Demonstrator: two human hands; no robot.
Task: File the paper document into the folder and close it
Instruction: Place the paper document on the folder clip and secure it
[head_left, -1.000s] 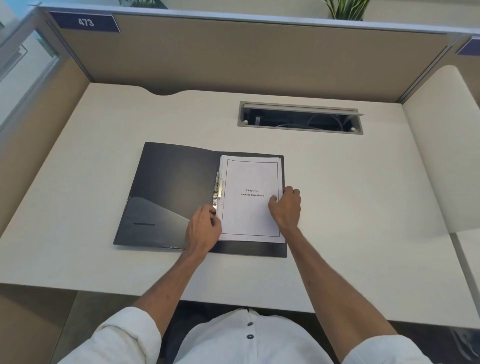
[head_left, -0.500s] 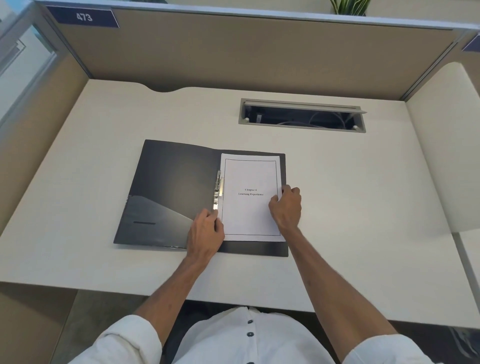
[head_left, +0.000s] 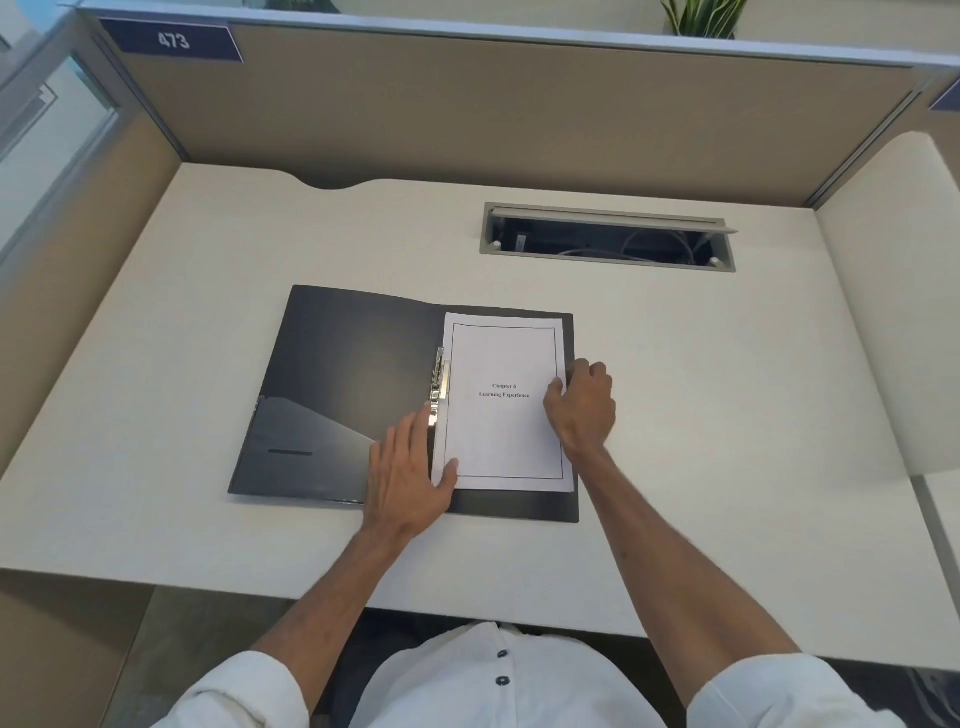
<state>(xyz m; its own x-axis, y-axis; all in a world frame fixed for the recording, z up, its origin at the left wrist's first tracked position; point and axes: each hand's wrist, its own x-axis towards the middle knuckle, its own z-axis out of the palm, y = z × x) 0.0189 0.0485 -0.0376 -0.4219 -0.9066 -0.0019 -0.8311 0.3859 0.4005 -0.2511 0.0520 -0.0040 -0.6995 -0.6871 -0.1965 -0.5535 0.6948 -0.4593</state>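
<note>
A black folder (head_left: 343, 384) lies open and flat on the white desk (head_left: 727, 395). A white paper document (head_left: 501, 431), titled "Chapter 6", rests on the folder's right half, beside the metal clip (head_left: 438, 382) at the spine. My left hand (head_left: 410, 467) lies flat with fingers spread at the paper's lower left corner, its thumb on the sheet and its fingertips near the clip's lower end. My right hand (head_left: 582, 405) is curled at the paper's right edge, fingertips pinching or pressing that edge.
An open cable tray (head_left: 608, 236) is sunk into the desk behind the folder. Beige partition walls (head_left: 467, 114) close the desk at the back and left. A white panel (head_left: 893, 291) stands at the right. A plant (head_left: 701, 18) shows above the partition.
My left hand has flattened and slid down to the paper's lower left corner, off the clip. The stack's top edge now looks squared. My right hand stays at the right edge.
</note>
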